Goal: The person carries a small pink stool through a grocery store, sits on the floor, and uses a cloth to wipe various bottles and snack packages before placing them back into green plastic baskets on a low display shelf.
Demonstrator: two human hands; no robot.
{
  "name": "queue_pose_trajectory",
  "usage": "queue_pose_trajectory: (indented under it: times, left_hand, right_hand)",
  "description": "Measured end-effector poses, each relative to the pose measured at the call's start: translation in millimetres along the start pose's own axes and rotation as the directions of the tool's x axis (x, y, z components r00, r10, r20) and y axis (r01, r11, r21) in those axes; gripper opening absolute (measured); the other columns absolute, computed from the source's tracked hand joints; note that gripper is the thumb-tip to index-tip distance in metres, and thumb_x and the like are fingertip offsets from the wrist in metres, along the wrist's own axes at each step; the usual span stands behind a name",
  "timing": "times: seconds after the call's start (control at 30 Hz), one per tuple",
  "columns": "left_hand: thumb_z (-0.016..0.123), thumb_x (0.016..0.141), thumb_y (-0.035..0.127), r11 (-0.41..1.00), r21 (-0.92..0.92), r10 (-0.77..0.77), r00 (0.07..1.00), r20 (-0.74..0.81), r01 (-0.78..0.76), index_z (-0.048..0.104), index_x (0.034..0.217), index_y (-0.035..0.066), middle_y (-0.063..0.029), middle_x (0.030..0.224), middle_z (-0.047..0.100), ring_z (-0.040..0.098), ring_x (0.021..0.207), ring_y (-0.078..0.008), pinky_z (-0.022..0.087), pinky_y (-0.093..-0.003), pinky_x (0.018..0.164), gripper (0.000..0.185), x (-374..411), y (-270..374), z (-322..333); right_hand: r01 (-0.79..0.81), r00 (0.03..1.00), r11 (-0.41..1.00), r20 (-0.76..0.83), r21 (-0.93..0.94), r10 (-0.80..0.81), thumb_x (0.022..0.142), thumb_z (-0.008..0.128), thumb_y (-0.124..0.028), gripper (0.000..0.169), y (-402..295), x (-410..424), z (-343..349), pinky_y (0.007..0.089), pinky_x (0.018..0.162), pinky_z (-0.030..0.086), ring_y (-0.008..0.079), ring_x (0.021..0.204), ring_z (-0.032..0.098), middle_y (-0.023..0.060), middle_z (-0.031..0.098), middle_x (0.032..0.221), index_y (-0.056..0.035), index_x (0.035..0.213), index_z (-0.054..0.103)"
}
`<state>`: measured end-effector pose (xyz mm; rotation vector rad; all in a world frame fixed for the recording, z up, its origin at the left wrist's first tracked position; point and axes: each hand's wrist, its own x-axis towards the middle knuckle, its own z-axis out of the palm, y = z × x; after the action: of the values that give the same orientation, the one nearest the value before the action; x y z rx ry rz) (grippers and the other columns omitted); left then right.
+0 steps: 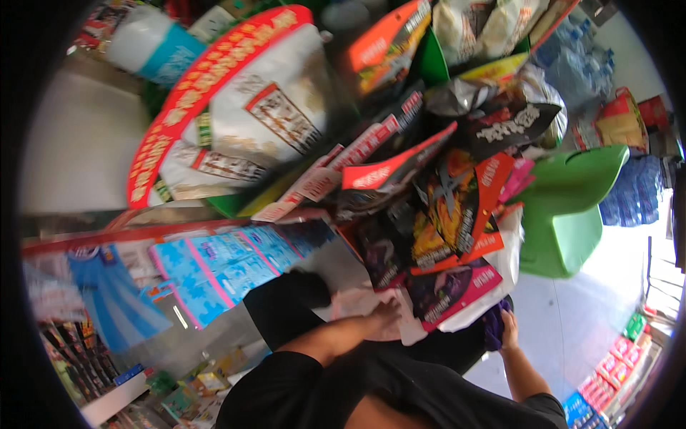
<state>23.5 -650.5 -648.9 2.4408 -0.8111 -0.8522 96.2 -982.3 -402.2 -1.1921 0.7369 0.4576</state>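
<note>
My left hand (385, 317) is at a pale pink and white bag or box edge (370, 303), low in the middle; blur hides whether its fingers grip it. My right hand (509, 324), at the lower right, holds a crumpled dark purple cloth (494, 326). Between and above the hands, black snack packets with orange headers (455, 209) lie piled on one another, and a packet with a magenta header (455, 292) slants across the pile's lower end. White plastic or paper (506, 268) shows along the pile's right side.
A green plastic chair (568, 214) stands at the right of the pile. White packets in a red-edged display (230, 123) fill the upper left. Blue and pink packaging (225, 263) hangs at the left. Red and white boxes (613, 364) are stacked at the lower right.
</note>
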Motion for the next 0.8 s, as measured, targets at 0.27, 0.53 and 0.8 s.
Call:
queue_pose_trajectory:
  times: [0.27, 0.53, 0.8]
  left_hand:
    - [0.065, 0.076, 0.024, 0.979, -0.206, 0.117, 0.799, 0.591, 0.009, 0.056, 0.116, 0.012, -0.0142, 0.114, 0.057, 0.053, 0.106, -0.0250, 0.045, -0.0366, 0.083, 0.043, 36, -12, -96]
    - [0.067, 0.075, 0.026, 0.960, -0.278, 0.028, 0.985, 0.168, 0.020, 0.056, 0.116, 0.007, -0.0158, 0.108, 0.062, 0.059, 0.098, -0.0314, 0.046, -0.0415, 0.082, 0.047, 18, -24, -91]
    - [0.063, 0.076, 0.029, 0.991, -0.109, -0.068, 0.996, 0.065, 0.075, 0.058, 0.109, 0.005, -0.0185, 0.106, 0.061, 0.057, 0.100, -0.0357, 0.045, -0.0437, 0.083, 0.041, -39, -31, -117]
  right_hand:
    - [0.408, 0.912, 0.913, -0.029, -0.018, -0.408, 0.085, 0.049, -0.032, 0.040, 29, 43, -2, 0.0262, 0.062, 0.051, 0.0180, 0.068, 0.062, 0.0103, 0.064, 0.081, 0.0011, 0.104, 0.057]
    - [0.445, 0.895, 0.884, -0.101, 0.141, -0.434, 0.088, 0.047, -0.022, 0.032, 40, 28, -12, 0.0268, 0.062, 0.051, 0.0183, 0.071, 0.062, 0.0109, 0.063, 0.086, 0.0014, 0.107, 0.056]
    - [0.561, 0.828, 0.766, -0.220, 0.314, -0.515, 0.090, 0.047, -0.024, 0.032, 63, 14, -7, 0.0283, 0.068, 0.051, 0.0192, 0.077, 0.062, 0.0123, 0.061, 0.093, 0.0005, 0.109, 0.055]
